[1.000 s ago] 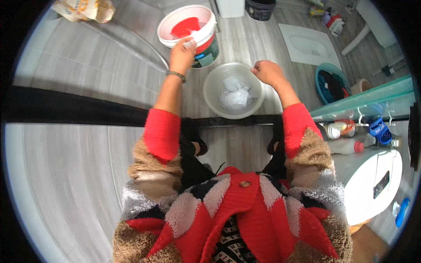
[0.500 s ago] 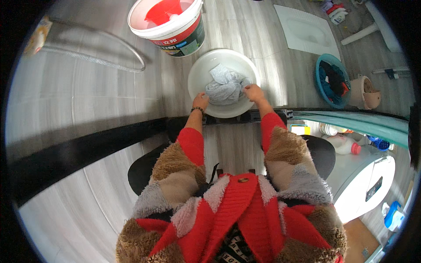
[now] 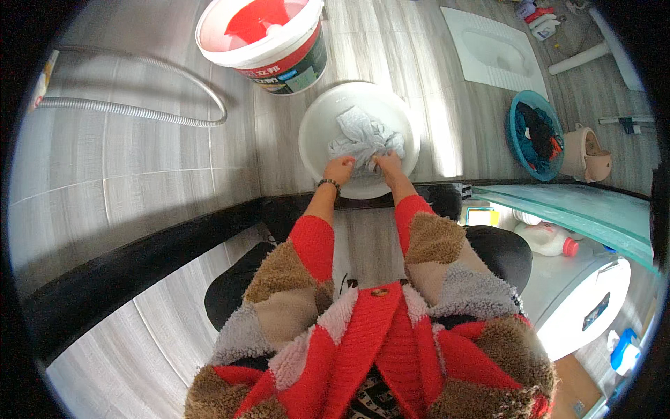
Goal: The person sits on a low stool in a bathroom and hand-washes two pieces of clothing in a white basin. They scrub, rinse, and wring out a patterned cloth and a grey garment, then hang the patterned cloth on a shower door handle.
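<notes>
A crumpled light grey piece of cloth (image 3: 361, 131) lies bunched in a round white basin (image 3: 312, 143) on the floor in front of me. My left hand (image 3: 340, 170), with a dark beaded bracelet at its wrist, is closed on the near left part of the cloth. Just to its right, my right hand (image 3: 389, 164) pinches the near right part. Between the two hands the fabric is drawn into folds. My fingertips are partly hidden in it.
A white, red and dark bucket (image 3: 289, 66) with a red thing inside stands behind the basin. At right are a blue tub (image 3: 516, 143) of dark clothes, a squat toilet (image 3: 450, 38) and a glass panel (image 3: 593, 216). A metal shower hose (image 3: 132, 112) hangs at left.
Both hands have come closer together at the near side of the cloth, the left moving right and the right moving left. The cloth is now gathered between them.
</notes>
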Tool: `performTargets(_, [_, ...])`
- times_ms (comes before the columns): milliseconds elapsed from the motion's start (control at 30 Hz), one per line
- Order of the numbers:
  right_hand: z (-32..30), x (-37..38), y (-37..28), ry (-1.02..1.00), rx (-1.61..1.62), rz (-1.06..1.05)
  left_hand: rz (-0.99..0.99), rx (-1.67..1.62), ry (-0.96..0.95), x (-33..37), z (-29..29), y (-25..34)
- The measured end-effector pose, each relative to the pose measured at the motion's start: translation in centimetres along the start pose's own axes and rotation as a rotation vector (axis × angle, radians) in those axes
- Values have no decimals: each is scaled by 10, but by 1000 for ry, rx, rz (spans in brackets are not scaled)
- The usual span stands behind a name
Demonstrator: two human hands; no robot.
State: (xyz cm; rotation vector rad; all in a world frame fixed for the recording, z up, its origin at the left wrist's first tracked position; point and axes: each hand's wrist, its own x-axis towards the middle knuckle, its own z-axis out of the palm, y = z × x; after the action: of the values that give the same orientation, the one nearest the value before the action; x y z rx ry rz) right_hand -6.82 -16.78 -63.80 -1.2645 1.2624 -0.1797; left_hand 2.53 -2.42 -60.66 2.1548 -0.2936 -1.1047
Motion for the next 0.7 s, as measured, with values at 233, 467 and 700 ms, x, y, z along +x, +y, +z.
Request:
performTargets(233, [41, -27, -7, -423, -147, -293, 14, -72, -98, 3, 13, -31])
performTargets(467, [7, -15, 5, -19, -224, -117, 45, 29, -150, 7, 16, -38])
performTargets(700, [23, -22, 3, -400, 25, 154, 38, -279, -27, 19, 31, -42])
